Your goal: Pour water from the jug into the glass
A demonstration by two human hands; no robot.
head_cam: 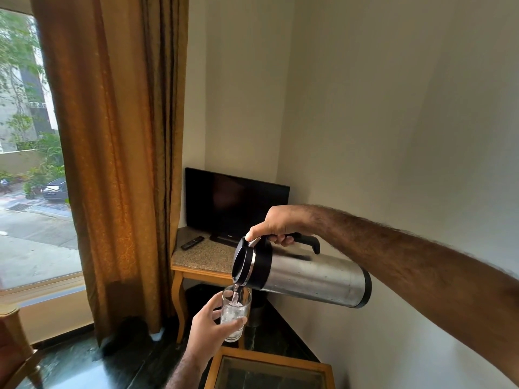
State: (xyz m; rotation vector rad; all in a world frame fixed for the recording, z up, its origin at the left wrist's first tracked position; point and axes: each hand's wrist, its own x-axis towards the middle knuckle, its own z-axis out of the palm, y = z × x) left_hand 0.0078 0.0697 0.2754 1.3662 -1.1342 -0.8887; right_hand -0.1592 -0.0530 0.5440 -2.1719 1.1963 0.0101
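A steel jug (311, 276) with a black lid and black handle lies tipped almost level in the air, spout down to the left. My right hand (276, 224) grips its handle from above, thumb on the lid lever. A thin stream of water runs from the spout into a clear glass (235, 314) held just below it. My left hand (209, 328) wraps around the glass from the left and holds it upright in mid-air. The glass is partly filled with bubbling water.
A small glass-topped wooden table (269, 357) stands directly below the glass. Behind is a stone-topped side table (202, 258) with a dark TV (236, 204) and a remote (192, 242). A brown curtain (118, 164) and a window are at the left, a wooden chair (14, 349) at the lower left.
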